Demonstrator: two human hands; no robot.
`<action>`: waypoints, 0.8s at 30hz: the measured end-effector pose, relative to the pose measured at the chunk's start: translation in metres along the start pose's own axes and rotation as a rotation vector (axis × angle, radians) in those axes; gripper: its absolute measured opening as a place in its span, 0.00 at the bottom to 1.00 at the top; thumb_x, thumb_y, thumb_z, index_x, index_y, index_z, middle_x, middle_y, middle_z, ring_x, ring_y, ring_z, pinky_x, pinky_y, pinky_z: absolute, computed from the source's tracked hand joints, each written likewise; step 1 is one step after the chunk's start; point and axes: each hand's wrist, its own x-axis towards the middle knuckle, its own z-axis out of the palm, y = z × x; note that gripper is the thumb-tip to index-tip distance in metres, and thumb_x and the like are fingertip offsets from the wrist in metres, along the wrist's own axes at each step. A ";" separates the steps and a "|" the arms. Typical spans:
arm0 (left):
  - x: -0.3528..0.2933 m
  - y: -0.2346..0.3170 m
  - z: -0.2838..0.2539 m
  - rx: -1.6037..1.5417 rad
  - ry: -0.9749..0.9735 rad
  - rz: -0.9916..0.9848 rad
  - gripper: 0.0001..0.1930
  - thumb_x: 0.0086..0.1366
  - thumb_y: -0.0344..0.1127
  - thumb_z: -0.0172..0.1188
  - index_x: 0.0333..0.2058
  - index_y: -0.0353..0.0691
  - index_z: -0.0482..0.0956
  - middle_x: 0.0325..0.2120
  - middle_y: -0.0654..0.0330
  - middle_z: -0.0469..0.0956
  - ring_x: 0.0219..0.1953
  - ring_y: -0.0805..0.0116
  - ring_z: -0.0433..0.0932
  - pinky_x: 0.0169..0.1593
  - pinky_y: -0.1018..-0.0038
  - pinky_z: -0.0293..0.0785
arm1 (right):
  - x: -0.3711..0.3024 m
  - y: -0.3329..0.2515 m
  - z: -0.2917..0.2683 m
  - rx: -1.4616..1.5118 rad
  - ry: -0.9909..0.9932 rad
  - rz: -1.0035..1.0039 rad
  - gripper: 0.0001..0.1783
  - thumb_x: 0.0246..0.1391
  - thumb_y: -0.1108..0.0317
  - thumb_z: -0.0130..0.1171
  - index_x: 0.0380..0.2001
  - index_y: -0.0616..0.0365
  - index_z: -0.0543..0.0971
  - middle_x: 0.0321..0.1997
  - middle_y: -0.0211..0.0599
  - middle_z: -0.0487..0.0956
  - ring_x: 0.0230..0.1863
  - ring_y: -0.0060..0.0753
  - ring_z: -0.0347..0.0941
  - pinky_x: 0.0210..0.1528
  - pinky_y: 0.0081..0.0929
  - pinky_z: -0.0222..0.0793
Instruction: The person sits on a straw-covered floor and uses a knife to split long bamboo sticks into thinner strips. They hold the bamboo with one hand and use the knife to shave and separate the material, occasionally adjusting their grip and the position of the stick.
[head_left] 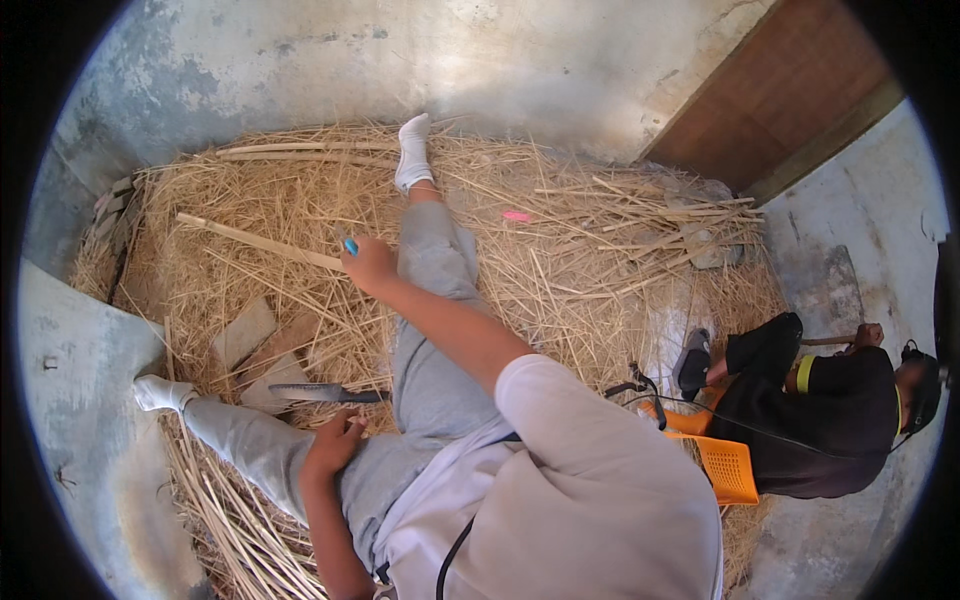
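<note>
My right hand (pixel 370 266) is closed around a small blue tool (pixel 349 245) with a thin greyish tip, above my right shin. A flat, pale bamboo strip (pixel 265 243) runs from the left up to that hand; whether the fingers hold it too, I cannot tell. Low over my left thigh, my left hand (pixel 335 442) has its fingers curled in, and what they hold, if anything, is hidden. Just beyond it lies a big knife (pixel 325 393) with a dark blade and black handle, partly on a flat slab (pixel 270 388).
Straw and split bamboo pieces (pixel 245 530) cover the floor around my outstretched legs. More slabs (pixel 243 333) lie between them. A pink scrap (pixel 516 216) sits right of my right leg. At the right, another person (pixel 810 420) sits by an orange plastic chair (pixel 730 468). Walls enclose the space.
</note>
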 end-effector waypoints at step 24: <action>0.038 -0.028 0.000 -0.351 -0.085 -0.075 0.23 0.74 0.50 0.53 0.52 0.33 0.75 0.39 0.55 0.83 0.40 0.67 0.82 0.47 0.69 0.78 | -0.011 0.075 0.075 -0.408 -0.390 0.039 0.19 0.55 0.64 0.66 0.47 0.60 0.77 0.44 0.52 0.82 0.44 0.48 0.82 0.42 0.48 0.77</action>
